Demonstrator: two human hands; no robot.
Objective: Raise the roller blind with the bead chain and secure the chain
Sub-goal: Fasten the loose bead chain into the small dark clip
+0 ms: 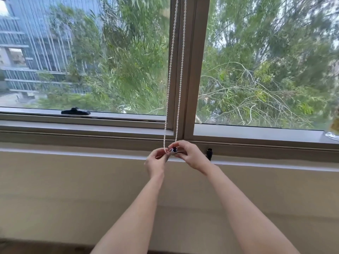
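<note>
The bead chain [173, 70] hangs before the window mullion [190, 70]; below, left hand [156, 161] and right hand [190, 155] meet around what may be a chain clip [174, 150].

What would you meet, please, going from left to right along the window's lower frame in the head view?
Black window handle → left hand → small chain holder pinched between the hands → right hand → black knob → clear object at the right edge.

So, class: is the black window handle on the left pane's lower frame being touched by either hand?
No: the black window handle lies alone on the frame, while the left hand and right hand meet at the bead chain lower down.
</note>
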